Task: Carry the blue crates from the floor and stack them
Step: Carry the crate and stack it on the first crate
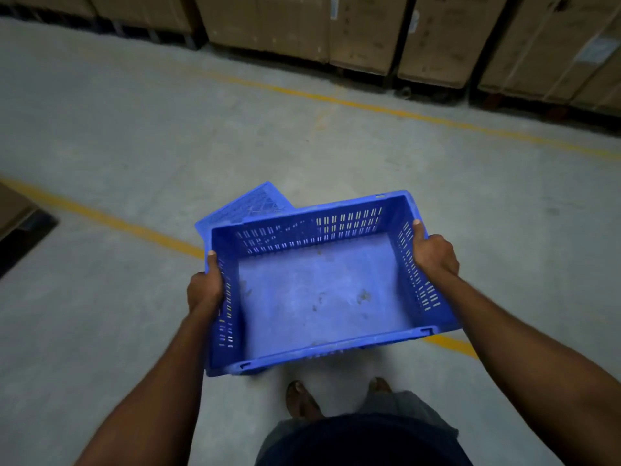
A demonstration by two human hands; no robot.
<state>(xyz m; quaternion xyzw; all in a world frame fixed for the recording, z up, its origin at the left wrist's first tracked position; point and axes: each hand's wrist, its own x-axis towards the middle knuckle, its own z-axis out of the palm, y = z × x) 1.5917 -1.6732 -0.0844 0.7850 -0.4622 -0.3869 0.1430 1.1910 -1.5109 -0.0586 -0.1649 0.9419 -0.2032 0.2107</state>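
1. The blue crate [312,230] is empty and open side up. I hold it clear of the floor [134,129], in front of my waist, with its right end a little higher than its left.
2. My left hand [205,287] grasps the left end wall, with the thumb [211,260] hooked over the rim. My right hand [435,253] grasps the right end wall the same way. The fingers of both hands are hidden on the outside.
3. A second blue crate [248,203] lies tipped behind the far left corner of the one I carry and is mostly hidden by it. I cannot tell whether the two touch.
4. Judged step: carrying. To do it well, I level the crate and keep both grips even so it does not swing. I also watch the path over its far rim. No stack is in view, so setting down calls for lining up the corners before letting go.
5. My feet [302,398] stand just below the near rim.
6. Yellow lines [117,220] cross the concrete floor. Cardboard boxes [302,25] stand in a row along the far side.
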